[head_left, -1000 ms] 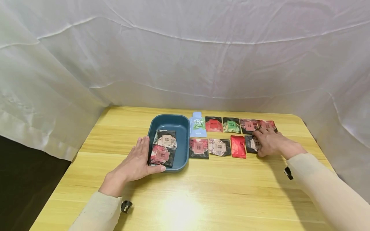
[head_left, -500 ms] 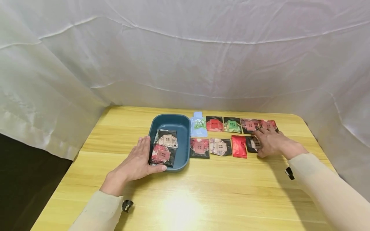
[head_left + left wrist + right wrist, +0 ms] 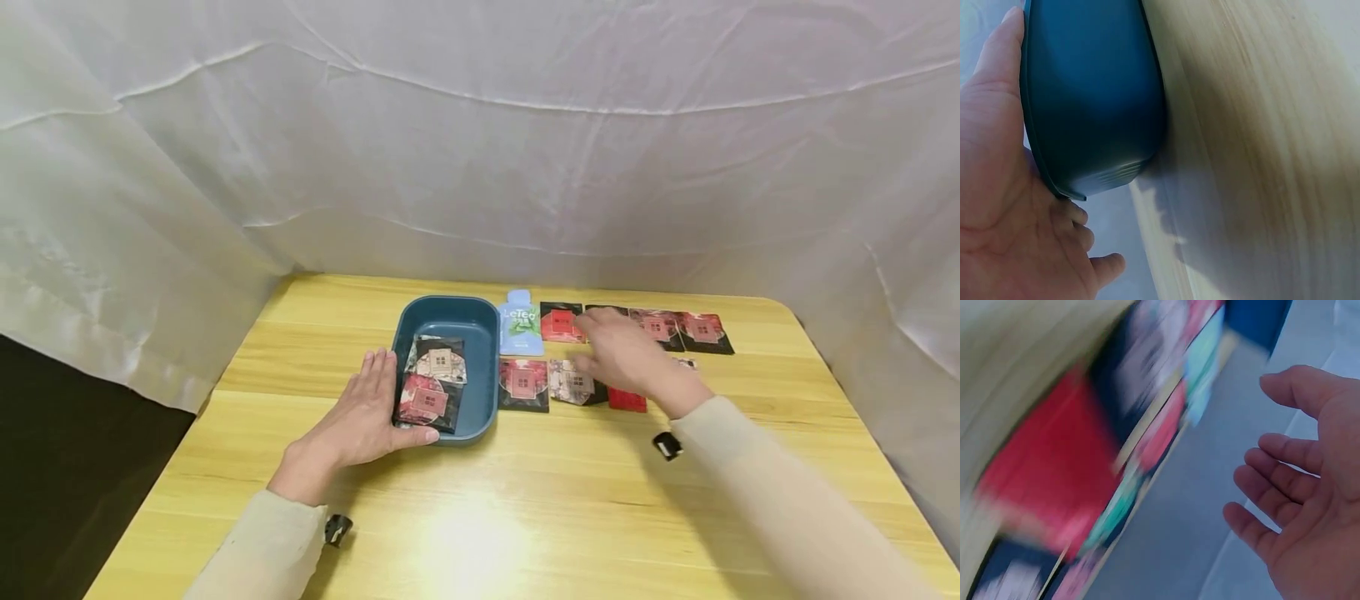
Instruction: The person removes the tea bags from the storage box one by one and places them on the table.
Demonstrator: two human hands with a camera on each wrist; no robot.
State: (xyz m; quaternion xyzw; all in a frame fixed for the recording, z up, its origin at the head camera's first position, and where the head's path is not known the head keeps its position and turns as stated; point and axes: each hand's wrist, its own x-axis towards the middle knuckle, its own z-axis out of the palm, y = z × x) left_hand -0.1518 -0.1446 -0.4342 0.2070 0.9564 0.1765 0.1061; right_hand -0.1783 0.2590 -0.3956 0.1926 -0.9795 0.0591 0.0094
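Note:
My left hand (image 3: 356, 421) lies along the left side of a blue tray (image 3: 482, 417), fingers straight and thumb against its near rim. In the left wrist view the tray's wall (image 3: 1097, 100) shows beside the palm. Inside the tray are a black-and-white tea sachet (image 3: 439, 362) and a red-and-black tea sachet (image 3: 427, 402), overlapping. My right hand (image 3: 626, 354) hovers over the sachets on the table, holding nothing. Its fingers (image 3: 1272, 494) are loosely extended in the right wrist view. It partly covers a plain red sachet (image 3: 627, 401) and a green-and-black sachet (image 3: 606, 310).
Two rows of sachets lie right of the tray on the wooden table (image 3: 555, 500). A light-blue LeTea sachet (image 3: 521, 327) heads the back row. A red-and-black sachet (image 3: 705, 332) ends it. White cloth (image 3: 480, 167) hangs behind the table.
My right hand has left the black sachet at the front row's right end and moved left over the middle sachets. My left hand stays at the tray.

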